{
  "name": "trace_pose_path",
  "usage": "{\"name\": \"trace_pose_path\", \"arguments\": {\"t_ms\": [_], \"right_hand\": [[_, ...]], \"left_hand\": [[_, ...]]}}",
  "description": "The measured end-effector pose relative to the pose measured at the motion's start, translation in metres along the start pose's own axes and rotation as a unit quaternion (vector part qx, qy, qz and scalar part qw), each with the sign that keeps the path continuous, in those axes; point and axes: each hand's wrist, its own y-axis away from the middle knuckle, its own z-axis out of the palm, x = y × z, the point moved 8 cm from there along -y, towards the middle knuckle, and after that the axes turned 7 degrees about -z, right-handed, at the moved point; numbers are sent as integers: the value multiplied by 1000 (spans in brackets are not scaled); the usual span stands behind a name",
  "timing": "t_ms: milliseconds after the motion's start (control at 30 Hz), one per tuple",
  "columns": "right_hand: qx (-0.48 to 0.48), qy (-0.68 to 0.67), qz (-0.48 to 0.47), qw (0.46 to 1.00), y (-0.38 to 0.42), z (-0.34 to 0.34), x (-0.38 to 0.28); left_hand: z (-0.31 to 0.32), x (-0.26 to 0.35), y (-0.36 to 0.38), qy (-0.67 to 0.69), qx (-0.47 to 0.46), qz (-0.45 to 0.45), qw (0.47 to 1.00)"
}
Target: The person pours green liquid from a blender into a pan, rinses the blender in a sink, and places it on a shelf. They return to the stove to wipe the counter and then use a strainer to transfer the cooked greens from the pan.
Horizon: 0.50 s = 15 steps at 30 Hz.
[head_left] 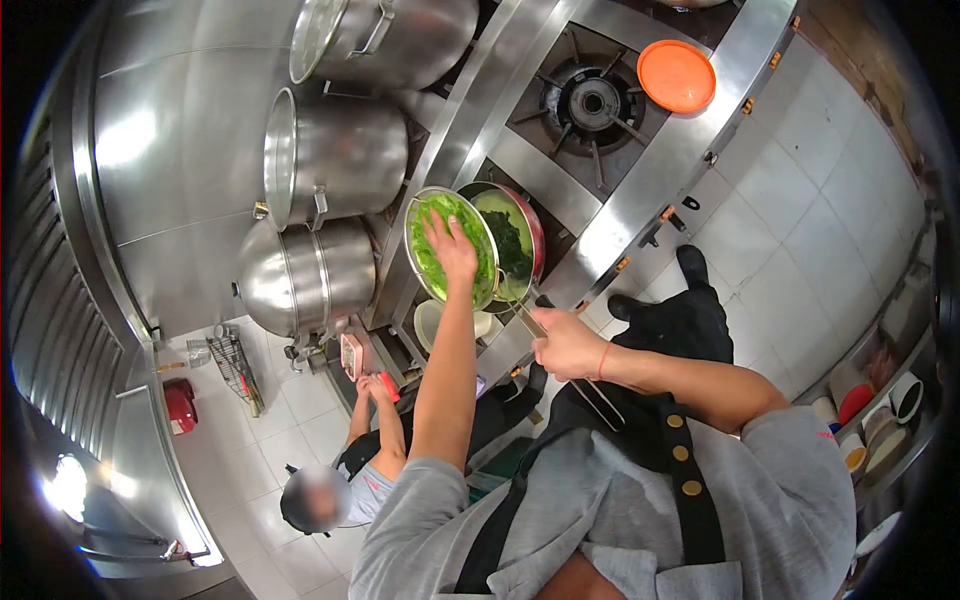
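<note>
My left hand (pixel 453 248) lies with its fingers spread on bright green leafy vegetables (pixel 430 265). The leaves fill a round metal strainer (pixel 494 275), which tilts toward a red-sided pot (pixel 539 232) beside it. My right hand (pixel 572 345) is closed around the strainer's long handle, whose looped end sticks out below my fist. Inside the pot, dark green leaves (pixel 508 238) sit in pale greenish liquid. A dark pot handle (pixel 543 301) shows just above my right hand.
An unlit burner (pixel 592 102) and an orange plate (pixel 677 76) are farther along the stove. Large steel pots (pixel 345 155) line the back. A pale bowl (pixel 428 322) sits near the strainer. At left, a co-worker (pixel 375 465) handles a red-handled item (pixel 390 386).
</note>
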Motion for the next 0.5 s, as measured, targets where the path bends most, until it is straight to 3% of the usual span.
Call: {"name": "trace_pose_path", "arguments": {"t_ms": [200, 300, 500], "right_hand": [[48, 184, -144, 971, -6, 1, -7], [74, 212, -220, 949, -14, 6, 2], [2, 121, -76, 990, -5, 6, -12]], "left_hand": [[0, -3, 6, 13, 34, -9, 999], [-1, -9, 4, 23, 48, -14, 998], [0, -5, 4, -12, 40, -33, 999]]}}
